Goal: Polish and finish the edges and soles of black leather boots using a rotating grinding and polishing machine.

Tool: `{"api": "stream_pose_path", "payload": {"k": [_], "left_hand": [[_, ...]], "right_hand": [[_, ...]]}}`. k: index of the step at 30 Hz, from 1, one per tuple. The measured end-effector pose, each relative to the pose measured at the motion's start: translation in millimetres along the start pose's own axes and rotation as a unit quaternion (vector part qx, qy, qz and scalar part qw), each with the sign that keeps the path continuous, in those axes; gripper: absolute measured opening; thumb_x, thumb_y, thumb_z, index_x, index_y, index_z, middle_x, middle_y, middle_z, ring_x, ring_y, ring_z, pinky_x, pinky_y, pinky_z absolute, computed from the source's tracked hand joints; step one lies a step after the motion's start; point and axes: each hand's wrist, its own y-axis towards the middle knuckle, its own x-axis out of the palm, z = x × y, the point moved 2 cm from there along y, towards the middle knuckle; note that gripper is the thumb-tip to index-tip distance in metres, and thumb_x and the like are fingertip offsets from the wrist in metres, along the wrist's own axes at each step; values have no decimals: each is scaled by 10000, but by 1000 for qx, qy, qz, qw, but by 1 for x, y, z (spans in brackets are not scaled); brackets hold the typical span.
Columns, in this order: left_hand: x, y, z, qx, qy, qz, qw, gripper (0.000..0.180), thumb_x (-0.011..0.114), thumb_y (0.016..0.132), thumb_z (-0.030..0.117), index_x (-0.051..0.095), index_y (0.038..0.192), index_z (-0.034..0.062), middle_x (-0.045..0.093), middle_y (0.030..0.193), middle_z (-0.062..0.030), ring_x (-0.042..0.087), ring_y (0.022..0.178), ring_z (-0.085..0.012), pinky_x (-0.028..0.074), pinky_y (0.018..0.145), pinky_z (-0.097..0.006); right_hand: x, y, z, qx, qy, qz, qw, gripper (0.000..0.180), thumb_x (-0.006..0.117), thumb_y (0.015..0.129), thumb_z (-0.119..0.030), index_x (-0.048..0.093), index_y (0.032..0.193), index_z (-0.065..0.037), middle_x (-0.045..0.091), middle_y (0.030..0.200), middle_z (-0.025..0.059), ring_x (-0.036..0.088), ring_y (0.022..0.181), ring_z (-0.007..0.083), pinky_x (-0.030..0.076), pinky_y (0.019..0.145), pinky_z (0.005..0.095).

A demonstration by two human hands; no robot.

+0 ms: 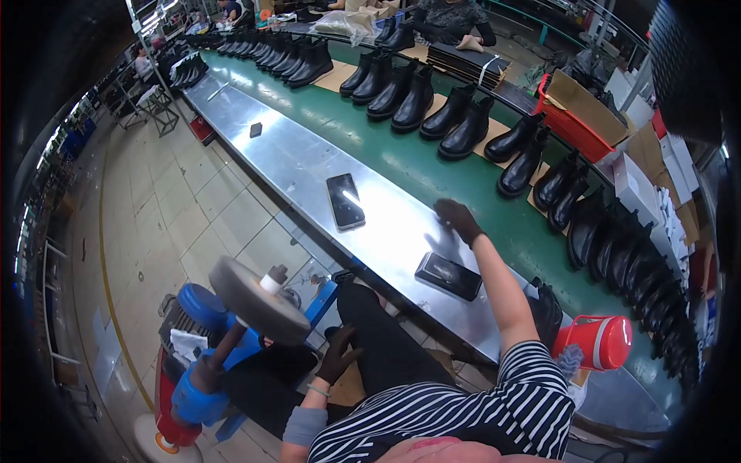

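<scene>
We see the right hand (457, 218), in a dark glove, stretched out on a straight bare arm over the steel shelf (309, 166). Its fingers are spread flat and hold nothing, hovering or resting at the shelf's far edge, just where the green conveyor belt (432, 174) begins. The left hand (338, 355), also dark-gloved, hangs low off the near side of the shelf with the elbow bent. Its fingers are loosely open and empty, lying against the dark trousers of the lap.

Just on the near side of the right hand a dark flat case (448, 275) lies on the shelf. Further left along the shelf lies a black smartphone (345, 201), screen up, and well beyond it a small dark block (255, 130).

Beyond the shelf, black ankle boots (466, 127) stand in pairs on cardboard sheets all along the belt. Across the belt from the shelf, a red crate (575, 123) holds cardboard pieces. At the shelf's right end stands a red bucket (603, 342); we cannot tell what is in it.

Below the shelf's near side stands a blue buffing machine with a grey wheel (258, 299).
</scene>
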Motion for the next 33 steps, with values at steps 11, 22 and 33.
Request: {"api": "stream_pose_path", "payload": {"k": [11,22,33], "left_hand": [[11,32,26,-70,3,-100,992,617,651,865,269,376,1410,182,238,1510,-74,231,1393,-267,318,1063,-452],[5,33,32,-29,24,-79,996,566,583,904,313,382,1407,150,272,1498,-102,238,1393,-247,289,1092,-386],[-24,26,24,-61,-85,55,993,441,511,949,344,506,1291,66,542,1275,-108,546,1118,-201,408,986,-315]], "right_hand": [[-125,256,52,-143,586,144,785,496,706,733,-475,513,1084,-183,552,1015,32,508,930,177,450,845,413],[-219,217,97,-277,182,254,909,632,808,635,-73,516,1195,-80,577,1091,99,551,1026,253,468,894,380],[-90,13,-35,-293,196,33,935,287,585,853,-143,606,1108,-11,603,1124,91,580,994,209,456,922,356]]}}
